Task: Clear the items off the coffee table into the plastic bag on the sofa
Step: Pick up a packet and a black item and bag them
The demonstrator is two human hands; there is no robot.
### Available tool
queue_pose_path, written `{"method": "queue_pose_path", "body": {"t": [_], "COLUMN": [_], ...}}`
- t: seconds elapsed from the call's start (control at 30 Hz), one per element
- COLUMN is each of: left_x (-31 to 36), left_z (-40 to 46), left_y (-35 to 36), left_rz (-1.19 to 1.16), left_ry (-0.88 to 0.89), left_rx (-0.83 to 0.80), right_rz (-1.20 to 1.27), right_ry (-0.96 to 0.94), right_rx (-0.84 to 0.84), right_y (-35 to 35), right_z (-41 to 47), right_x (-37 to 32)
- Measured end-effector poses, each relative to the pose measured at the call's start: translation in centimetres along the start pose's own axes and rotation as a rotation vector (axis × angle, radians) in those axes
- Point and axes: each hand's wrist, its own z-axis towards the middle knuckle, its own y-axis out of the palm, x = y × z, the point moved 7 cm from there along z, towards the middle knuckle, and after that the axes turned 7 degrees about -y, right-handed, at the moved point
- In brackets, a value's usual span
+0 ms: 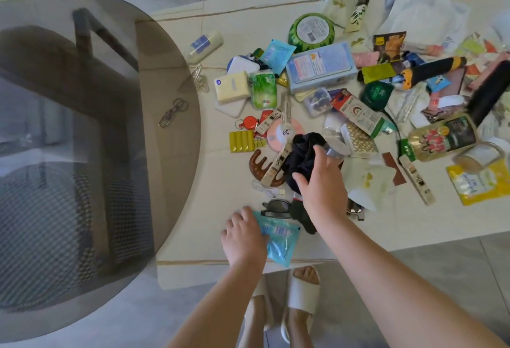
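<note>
The pale coffee table (386, 226) fills the centre and right of the frame, its matt top almost buried under small goods, while a smoked-glass round top (91, 138) overlaps it at the left with a key clip (173, 112) lying near its edge. The plastic bag and the sofa are out of view, so nothing here has visibly been moved yet. At centre, the right hand (324, 179) is clenched on a bundle of dark cloth (303, 160), soft and crumpled, probably gathered so it lifts in one go. Lower centre, the left hand (242, 237) lies flat, fingers curled, on a glossy blue sachet (280, 237) at the table's near edge; it presses rather than pinches, likely pinning it to slide it up. Beyond, toward the upper right, lie a rigid light-blue box (321, 67), a domed green watermelon-print tub (311, 31), a clear bottle (441, 138) on its side, and yellow batteries (242, 141).
</note>
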Motion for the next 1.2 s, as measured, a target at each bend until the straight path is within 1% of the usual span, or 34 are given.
{"method": "queue_pose_path", "body": {"t": [0.13, 0.27, 0.33, 0.4, 0.53, 0.6, 0.7, 0.83, 0.9, 0.97, 1.03, 1.13, 1.2], "left_x": [-0.5, -0.7, -0.6, -0.8, -1.3, -1.5, -0.9, 1.2, 2.2, 2.9, 3.1, 2.9, 2.7], "left_z": [0.2, -0.6, -1.4, -2.0, -3.0, -3.3, -3.4, -2.4, -1.0, 0.5, 1.5, 2.4, 2.9], "left_y": [0.3, -0.1, -0.9, -1.8, -4.0, -5.2, -6.2, -6.6, -6.2, -5.6, -5.1, -4.3, -3.8], "left_rz": [-0.07, -0.181, -0.176, -0.165, -0.155, -0.184, -0.204, -0.395, -0.497, -0.546, -0.532, -0.446, -0.416], "left_ry": [-0.025, -0.035, -0.016, -0.01, -0.063, -0.09, -0.054, -0.03, -0.066, -0.104, -0.127, -0.145, -0.156], "left_rx": [-0.062, -0.165, -0.163, -0.15, -0.133, -0.117, -0.117, -0.162, -0.186, -0.19, -0.163, -0.12, -0.12], "right_rz": [0.097, 0.088, 0.08, 0.103, 0.251, 0.313, 0.297, 0.337, 0.365, 0.386, 0.39, 0.396, 0.403], "right_ry": [0.059, 0.071, 0.084, 0.091, 0.154, 0.213, 0.214, 0.189, 0.176, 0.17, 0.169, 0.163, 0.164], "right_rx": [0.003, -0.045, -0.071, -0.061, -0.04, -0.066, -0.129, -0.164, -0.155, -0.14, -0.123, -0.079, -0.058], "right_y": [0.1, -1.6, -2.8, -4.0, -6.3, -6.9, -7.1, -6.5, -5.7, -4.7, -3.7, -2.8, -2.4], "right_z": [-0.2, -0.9, -1.5, -2.2, -3.8, -4.6, -5.7, -6.1, -5.9, -5.6, -5.4, -5.1, -5.0], "right_x": [1.2, 2.1, 2.5, 3.0, 3.9, 4.5, 5.0, 5.1, 5.2, 5.2, 5.3, 5.5, 5.7]}}
